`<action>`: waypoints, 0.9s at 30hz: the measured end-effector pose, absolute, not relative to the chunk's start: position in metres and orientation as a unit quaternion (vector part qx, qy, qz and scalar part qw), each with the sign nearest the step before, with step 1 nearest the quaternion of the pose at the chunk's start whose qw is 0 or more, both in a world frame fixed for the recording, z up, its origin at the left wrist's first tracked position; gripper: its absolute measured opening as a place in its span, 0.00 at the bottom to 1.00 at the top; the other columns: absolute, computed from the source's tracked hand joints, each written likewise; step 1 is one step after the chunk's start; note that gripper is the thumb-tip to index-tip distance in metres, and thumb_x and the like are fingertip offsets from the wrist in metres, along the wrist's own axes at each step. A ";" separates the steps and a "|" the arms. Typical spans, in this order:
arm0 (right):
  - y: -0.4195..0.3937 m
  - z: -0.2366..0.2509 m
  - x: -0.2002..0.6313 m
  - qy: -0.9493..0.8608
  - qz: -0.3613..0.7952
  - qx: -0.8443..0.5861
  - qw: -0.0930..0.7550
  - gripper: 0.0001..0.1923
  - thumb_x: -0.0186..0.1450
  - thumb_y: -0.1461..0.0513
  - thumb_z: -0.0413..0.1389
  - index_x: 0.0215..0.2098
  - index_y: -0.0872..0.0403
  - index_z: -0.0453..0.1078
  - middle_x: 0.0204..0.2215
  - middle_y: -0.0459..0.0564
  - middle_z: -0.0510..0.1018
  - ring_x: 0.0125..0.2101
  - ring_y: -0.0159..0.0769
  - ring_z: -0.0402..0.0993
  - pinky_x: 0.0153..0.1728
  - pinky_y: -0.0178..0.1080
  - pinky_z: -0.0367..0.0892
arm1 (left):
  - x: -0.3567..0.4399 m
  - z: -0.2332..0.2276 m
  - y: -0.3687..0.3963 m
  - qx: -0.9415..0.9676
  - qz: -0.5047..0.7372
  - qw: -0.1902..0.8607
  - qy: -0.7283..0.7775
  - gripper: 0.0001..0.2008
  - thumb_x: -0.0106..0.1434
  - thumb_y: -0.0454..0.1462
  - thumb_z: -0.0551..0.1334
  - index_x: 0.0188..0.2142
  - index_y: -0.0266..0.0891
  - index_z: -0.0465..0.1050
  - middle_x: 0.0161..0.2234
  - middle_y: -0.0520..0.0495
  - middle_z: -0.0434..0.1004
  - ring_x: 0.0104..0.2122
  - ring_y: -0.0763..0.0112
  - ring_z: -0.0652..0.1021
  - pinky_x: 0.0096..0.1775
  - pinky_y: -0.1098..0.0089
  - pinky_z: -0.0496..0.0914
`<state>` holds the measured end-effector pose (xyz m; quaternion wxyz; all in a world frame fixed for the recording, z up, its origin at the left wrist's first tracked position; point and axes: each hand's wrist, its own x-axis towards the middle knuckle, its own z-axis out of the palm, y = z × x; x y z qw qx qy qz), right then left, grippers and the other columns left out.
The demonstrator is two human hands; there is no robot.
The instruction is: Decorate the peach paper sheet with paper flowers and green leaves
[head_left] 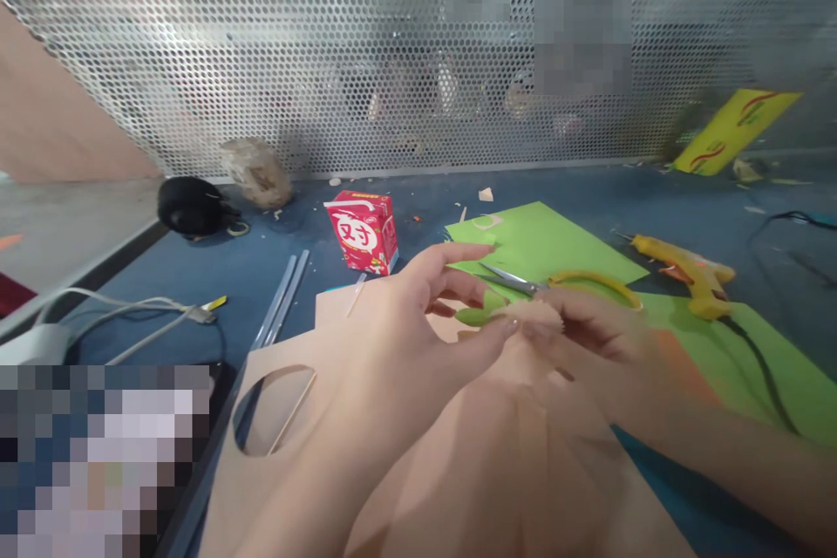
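Note:
My left hand point(418, 340) curves in from the left, its thumb tip against a small peach paper piece point(533, 312) with a fringed edge. From the other side, my right hand point(608, 349) pinches the same piece, fingers closed. A green leaf-shaped paper piece point(480, 314) shows between the left thumb and fingers; whether it is joined to the peach one I cannot tell. Just behind the hands lie scissors point(598, 281) with yellow handles, partly over a bright green paper sheet point(542, 235). Peach sheets point(445, 471) spread under both hands, one with a round hole cut out.
A yellow glue gun point(686, 270) with a black cord lies at the right. Behind the left hand stands a red drink carton point(363, 231). Clear glue sticks point(282, 296), white cables point(131, 309) and a black pouch point(193, 207) are at the left. A perforated metal panel point(294, 61) closes the back.

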<state>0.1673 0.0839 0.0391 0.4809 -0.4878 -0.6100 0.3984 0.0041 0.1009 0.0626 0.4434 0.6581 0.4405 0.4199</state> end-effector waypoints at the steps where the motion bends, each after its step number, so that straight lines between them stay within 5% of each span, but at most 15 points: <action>1: 0.084 0.039 0.167 -0.609 0.396 -0.491 0.481 0.14 0.56 0.58 0.56 0.17 0.53 0.58 0.16 0.41 0.60 0.17 0.26 0.56 0.15 0.29 0.53 | 0.004 0.063 0.101 0.660 0.417 0.442 0.441 0.22 0.52 0.34 0.65 0.46 0.49 0.67 0.31 0.57 0.75 0.35 0.72 0.76 0.43 0.66 0.69; 16: 0.083 0.042 0.166 -0.615 0.390 -0.492 0.477 0.13 0.56 0.60 0.54 0.17 0.53 0.58 0.15 0.40 0.58 0.17 0.26 0.55 0.15 0.29 0.52 | 0.002 0.060 0.103 0.664 0.405 0.453 0.435 0.19 0.53 0.36 0.65 0.45 0.47 0.68 0.28 0.56 0.73 0.33 0.74 0.75 0.41 0.68 0.70; 27: 0.082 0.043 0.167 -0.603 0.408 -0.497 0.473 0.17 0.55 0.56 0.56 0.16 0.53 0.55 0.15 0.40 0.56 0.16 0.26 0.53 0.15 0.29 0.53 | 0.005 0.065 0.100 0.631 0.414 0.493 0.432 0.22 0.53 0.40 0.66 0.47 0.44 0.66 0.35 0.50 0.76 0.37 0.67 0.76 0.43 0.61 0.69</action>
